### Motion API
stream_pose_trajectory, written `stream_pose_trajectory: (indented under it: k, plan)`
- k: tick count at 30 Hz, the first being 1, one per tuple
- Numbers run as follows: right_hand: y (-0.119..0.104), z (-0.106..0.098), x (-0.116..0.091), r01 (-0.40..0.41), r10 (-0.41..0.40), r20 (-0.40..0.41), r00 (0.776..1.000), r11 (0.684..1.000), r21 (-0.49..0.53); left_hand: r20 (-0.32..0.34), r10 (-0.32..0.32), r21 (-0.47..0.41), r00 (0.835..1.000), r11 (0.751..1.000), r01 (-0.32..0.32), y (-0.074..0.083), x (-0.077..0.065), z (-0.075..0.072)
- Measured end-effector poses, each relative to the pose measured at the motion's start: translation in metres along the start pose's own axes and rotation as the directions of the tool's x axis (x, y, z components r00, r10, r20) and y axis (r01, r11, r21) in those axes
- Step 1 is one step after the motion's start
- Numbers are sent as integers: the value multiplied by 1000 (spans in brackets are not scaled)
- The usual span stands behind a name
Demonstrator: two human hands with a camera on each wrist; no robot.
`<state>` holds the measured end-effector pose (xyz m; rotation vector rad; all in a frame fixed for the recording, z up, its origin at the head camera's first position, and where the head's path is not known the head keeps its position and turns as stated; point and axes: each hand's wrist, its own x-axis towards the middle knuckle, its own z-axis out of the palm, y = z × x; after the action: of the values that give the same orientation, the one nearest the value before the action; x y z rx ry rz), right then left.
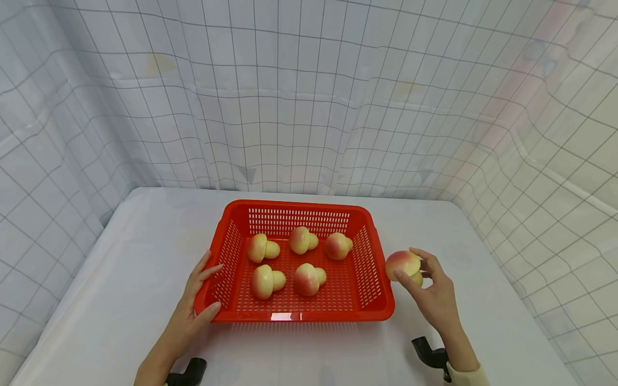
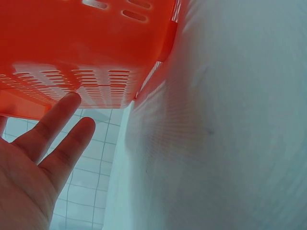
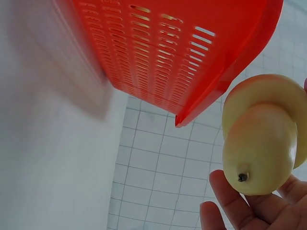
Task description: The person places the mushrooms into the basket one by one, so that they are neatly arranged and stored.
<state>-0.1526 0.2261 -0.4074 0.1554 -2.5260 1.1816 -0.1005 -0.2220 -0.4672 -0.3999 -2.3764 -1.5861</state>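
Observation:
My left hand [image 1: 193, 300] holds the left rim of a red plastic basket [image 1: 333, 316], index finger and thumb laid over the edge. In the left wrist view, two straight fingers [image 2: 72, 143] stand along the basket's outer wall. Just beyond the right rim, my right hand [image 1: 436, 292] grips a toy mushroom [image 1: 403, 264] between thumb and fingers. Its cap is yellow blushed red; the pale, rounded stem [image 3: 261, 148] has a small dark spot at its end. Several similar mushrooms lie on the basket floor in two rows, among them one at the front left [image 1: 263, 281].
The basket stands on a white-covered table [image 1: 145, 268]. White cloth with a dark grid [image 1: 289, 107] hangs behind and at both sides. Each wrist wears a black mount [image 1: 427, 354]. The basket's walls are slotted [image 3: 144, 52].

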Motion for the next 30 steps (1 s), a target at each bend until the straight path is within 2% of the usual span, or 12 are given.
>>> stream_pose_trajectory:
  k: [15, 23, 30]
  plan:
    - [-12, 2, 7, 84, -83, 50, 995, 996, -6, -2, -6, 16, 1000, 1000, 6, 0, 0, 0]
    - [-20, 4, 12, 150, -150, 95, 984, 989, 8, 0, 4, 19, 1000, 1000, -4, -1, 1, 0]
    - [-28, 6, 20, 196, -190, 161, 968, 980, -21, 0, 1, 18, 1000, 1000, -1, 0, 0, 0]
